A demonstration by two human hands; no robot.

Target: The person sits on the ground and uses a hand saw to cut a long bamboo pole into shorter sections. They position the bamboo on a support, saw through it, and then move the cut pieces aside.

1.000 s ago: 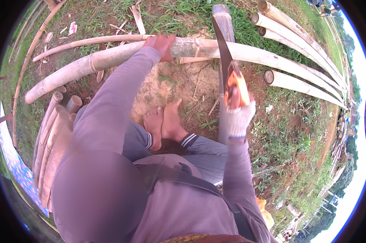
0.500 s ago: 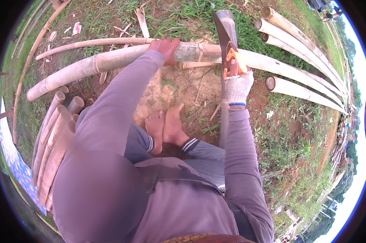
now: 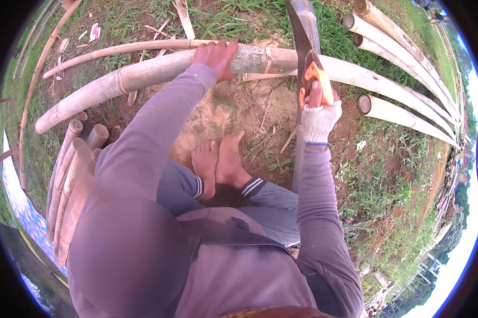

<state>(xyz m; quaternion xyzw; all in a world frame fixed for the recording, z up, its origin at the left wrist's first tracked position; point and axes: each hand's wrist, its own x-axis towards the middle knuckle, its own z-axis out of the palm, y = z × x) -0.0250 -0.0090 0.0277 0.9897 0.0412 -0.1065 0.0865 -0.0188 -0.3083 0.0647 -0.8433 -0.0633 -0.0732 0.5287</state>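
A long, thick bamboo pole [image 3: 159,75] lies crosswise in front of me. My left hand [image 3: 216,59], bare, grips it from above, left of a darker grey-green stretch. My right hand [image 3: 322,119] wears a white knitted glove with bare fingertips and is closed around the orange handle of a handsaw [image 3: 317,79]. The saw's dark blade [image 3: 299,34] crosses the pole to the right of its ringed joint and points away from me. How deep the teeth sit in the bamboo cannot be made out.
Another pole [image 3: 309,159] runs under the worked pole, toward me. Cut bamboo lengths are stacked at my left [image 3: 69,185]; more poles [image 3: 403,58] lie at the far right. My bare feet [image 3: 217,159] rest on sawdust-strewn ground. A thin bamboo strip [image 3: 127,49] lies behind the pole.
My right hand has drawn the saw nearer to me across the pole. My left hand keeps its grip on the bamboo. The whole view has shifted slightly.
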